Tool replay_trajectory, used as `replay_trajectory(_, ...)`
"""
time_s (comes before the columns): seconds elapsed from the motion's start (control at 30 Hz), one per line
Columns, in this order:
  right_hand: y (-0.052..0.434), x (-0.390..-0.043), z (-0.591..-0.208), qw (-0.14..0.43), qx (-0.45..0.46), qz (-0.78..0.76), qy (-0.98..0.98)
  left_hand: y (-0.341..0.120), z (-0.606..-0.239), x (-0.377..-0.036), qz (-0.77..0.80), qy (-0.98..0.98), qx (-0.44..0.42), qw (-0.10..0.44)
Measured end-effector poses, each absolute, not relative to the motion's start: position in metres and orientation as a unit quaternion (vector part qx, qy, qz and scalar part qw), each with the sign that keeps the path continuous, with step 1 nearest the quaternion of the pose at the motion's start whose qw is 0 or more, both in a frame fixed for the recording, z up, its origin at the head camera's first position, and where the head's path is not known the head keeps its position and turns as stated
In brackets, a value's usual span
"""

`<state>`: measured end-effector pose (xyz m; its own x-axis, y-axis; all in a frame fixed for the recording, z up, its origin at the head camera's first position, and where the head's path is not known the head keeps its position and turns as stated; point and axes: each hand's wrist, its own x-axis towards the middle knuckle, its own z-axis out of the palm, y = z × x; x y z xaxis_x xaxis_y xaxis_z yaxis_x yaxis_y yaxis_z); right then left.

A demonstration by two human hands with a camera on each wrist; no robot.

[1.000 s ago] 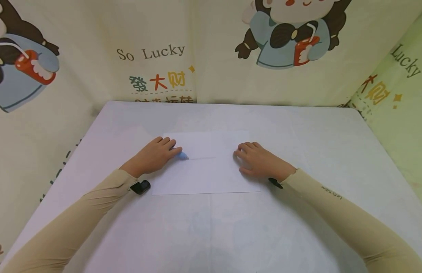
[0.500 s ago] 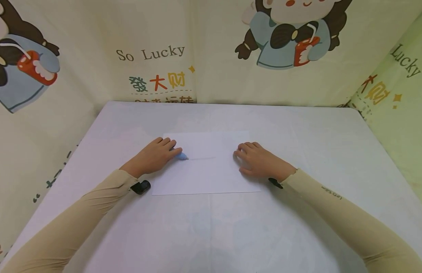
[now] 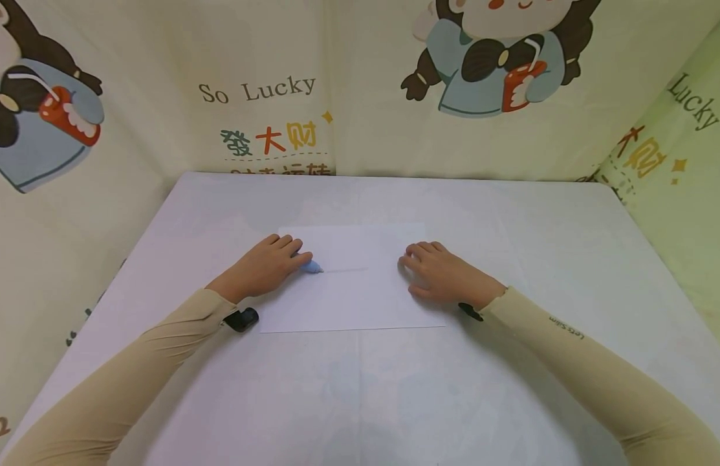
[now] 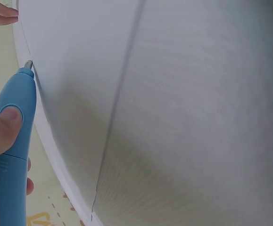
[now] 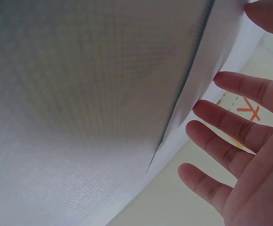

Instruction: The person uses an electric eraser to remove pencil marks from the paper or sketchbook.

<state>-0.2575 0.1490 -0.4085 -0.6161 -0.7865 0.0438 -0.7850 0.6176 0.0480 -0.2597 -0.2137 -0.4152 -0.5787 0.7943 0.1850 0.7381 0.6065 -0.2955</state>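
While a white sheet of paper [image 3: 350,278] lies flat on the desk [image 3: 511,220], a blue pen-shaped tool [image 4: 14,141] is held in the left hand [image 3: 261,266], the grip curled round its barrel with the thumb pressed on top. Its tip is set on the paper at the end of a faint line. The right hand [image 3: 444,275] is laid on the sheet's right part, fingers [image 5: 240,125] straight and spread.

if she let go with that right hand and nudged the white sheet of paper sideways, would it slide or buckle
The thin white sheet of paper lies flat on the smooth pale tablecloth, so it would probably slide easily. It looks floppy, so a push at one edge may buckle it. The right hand rests flat on it, likely steadying it while the left hand holds the blue pen-shaped tool against it.
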Motion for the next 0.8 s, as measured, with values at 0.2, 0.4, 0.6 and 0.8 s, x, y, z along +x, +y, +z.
replay_trajectory(0.2, 0.1491, -0.2583, -0.4098, 0.031, 0.438, -0.010, -0.898, -0.2131, -0.4143, -0.2588, 0.097, -0.884, -0.434, 0.145)
replay_trajectory(0.4, 0.1496, -0.2585, -0.4112, 0.036, 0.440, -0.012, -0.897, -0.2124, -0.4136, -0.2577, 0.094, -0.882, -0.436, 0.149)
replay_trajectory(0.6, 0.1509, -0.2591, -0.4130, 0.045, 0.443, -0.013, -0.895, -0.2124, -0.4144, -0.2576, 0.093, -0.884, -0.431, 0.151)
replay_trajectory(0.8, 0.1518, -0.2596, -0.4144, 0.055, 0.445, -0.011, -0.894, -0.2128, -0.4162, -0.2589, 0.094, -0.886, -0.428, 0.154)
